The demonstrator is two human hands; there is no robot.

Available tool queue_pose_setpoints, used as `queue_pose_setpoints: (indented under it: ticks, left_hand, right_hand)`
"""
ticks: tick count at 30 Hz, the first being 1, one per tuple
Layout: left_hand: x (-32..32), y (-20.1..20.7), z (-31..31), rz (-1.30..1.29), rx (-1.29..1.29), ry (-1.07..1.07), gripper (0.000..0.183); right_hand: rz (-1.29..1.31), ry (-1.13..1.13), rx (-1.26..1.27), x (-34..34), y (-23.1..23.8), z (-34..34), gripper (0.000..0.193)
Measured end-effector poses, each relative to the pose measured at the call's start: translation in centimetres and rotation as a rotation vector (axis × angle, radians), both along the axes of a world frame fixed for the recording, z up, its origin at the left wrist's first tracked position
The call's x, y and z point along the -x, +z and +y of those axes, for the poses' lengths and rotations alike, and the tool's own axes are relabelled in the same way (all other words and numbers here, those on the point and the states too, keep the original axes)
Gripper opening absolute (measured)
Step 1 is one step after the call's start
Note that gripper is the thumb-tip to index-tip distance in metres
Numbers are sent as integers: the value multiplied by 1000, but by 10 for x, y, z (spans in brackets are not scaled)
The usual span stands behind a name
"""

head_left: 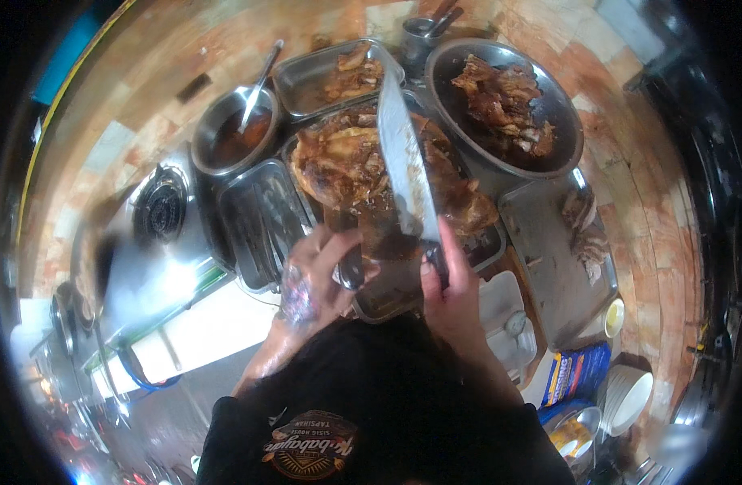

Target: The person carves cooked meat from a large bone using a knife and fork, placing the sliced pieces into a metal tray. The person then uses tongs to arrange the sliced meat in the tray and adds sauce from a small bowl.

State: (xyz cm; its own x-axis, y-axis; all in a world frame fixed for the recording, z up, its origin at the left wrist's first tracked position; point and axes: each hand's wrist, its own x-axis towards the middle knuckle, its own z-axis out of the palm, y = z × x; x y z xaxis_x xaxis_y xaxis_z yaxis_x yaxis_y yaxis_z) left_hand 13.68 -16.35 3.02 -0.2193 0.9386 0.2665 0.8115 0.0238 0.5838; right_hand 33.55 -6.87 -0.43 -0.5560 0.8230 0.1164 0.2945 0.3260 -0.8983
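My right hand [451, 295] grips a large kitchen knife [403, 162] by its dark handle. Its broad, smeared blade points away from me, over a big piece of browned roast meat [334, 166]. My left hand [318, 271] is closed around a black-handled tool [352, 271] at the near side of the meat; I cannot make out its working end. Under the meat, a metal tray [387, 301] shows its near edge between my hands.
A round metal pan [577, 149] with chopped meat stands far right, beside a flat tray [548, 283]. A rectangular pan [294, 81] and a sauce pot [201, 153] with a ladle [254, 97] are far left. Left of my hands lies a dark metal tray [262, 214].
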Motion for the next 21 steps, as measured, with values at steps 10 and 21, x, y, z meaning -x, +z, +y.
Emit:
queue_pose_setpoints:
  ticks: [10, 21]
  left_hand:
    - [94, 60, 46, -960, -659, -398, 36]
    - [139, -16, 167, -1547, -381, 178, 54]
  right_hand:
    - [-498, -193, -175, -21, -30, -31, 64]
    - [-464, -355, 221, -6, -23, -63, 60]
